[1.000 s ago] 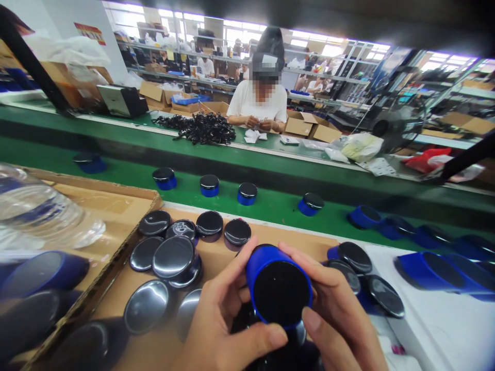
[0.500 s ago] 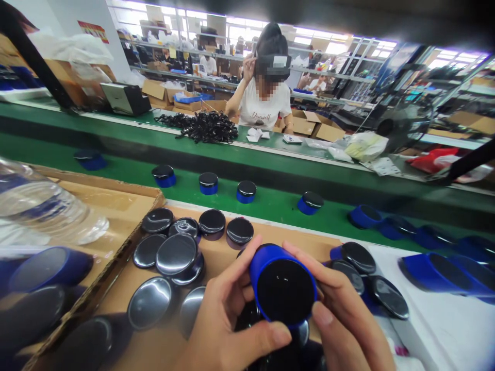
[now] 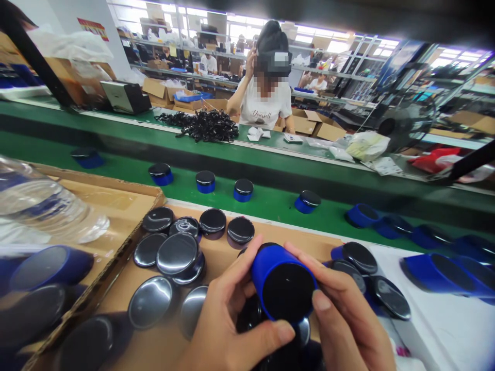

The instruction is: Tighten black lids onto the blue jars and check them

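On the cardboard-covered desk [image 3: 216, 252], loose black round lids [image 3: 176, 253] lie to the left. The left hand [image 3: 232, 330] and right hand [image 3: 348, 319] together hold one blue cylindrical case [image 3: 282, 283] above it, each grip closed on its rim, dark end toward the camera. The step looks like turning or checking the case; the next move likely calls for a firm, even hold. Compared with a second earlier, the case sits slightly more tilted, and the person across the green conveyor belt [image 3: 270, 206] has raised a hand to the head.

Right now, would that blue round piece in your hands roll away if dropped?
Probably: the blue cylinder has a round wall, so on its side it may roll. Both hands' fingers hold its shape, so it seems stiff. The glossy face might be slippery.
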Demonstrator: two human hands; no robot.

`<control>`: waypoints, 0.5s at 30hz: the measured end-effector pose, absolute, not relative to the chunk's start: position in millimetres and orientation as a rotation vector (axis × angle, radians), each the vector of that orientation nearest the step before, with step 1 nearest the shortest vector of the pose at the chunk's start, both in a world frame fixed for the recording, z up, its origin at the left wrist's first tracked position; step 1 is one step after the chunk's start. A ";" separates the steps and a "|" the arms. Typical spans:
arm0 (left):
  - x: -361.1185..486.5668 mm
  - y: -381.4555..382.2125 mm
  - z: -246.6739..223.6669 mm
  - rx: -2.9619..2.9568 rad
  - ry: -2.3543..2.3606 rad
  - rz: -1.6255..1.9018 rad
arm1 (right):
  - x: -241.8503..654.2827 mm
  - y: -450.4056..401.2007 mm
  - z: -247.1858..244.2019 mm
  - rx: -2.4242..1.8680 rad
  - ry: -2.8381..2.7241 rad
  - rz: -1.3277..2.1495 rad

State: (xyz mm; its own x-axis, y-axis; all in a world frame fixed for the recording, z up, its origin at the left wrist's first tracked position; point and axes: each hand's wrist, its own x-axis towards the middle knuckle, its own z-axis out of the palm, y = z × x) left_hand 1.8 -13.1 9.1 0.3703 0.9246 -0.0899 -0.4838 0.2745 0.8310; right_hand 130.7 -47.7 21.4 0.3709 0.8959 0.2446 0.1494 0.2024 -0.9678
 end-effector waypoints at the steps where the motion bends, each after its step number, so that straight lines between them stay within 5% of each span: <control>1: 1.8 -13.0 8.9 0.813 0.657 1.047 | 130.5 -47.3 21.5 -1.273 -1.082 0.695; 15: -0.2 -11.0 3.6 0.956 0.656 1.071 | 141.6 -50.2 20.9 -1.263 -1.276 0.718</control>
State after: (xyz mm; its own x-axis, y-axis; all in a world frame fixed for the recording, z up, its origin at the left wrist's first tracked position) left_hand -0.2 -11.0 3.6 0.3622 0.9321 -0.0016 -0.4246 0.1666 0.8899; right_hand 141.6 -50.2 20.9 0.2230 0.9312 0.2884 0.2370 0.2351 -0.9426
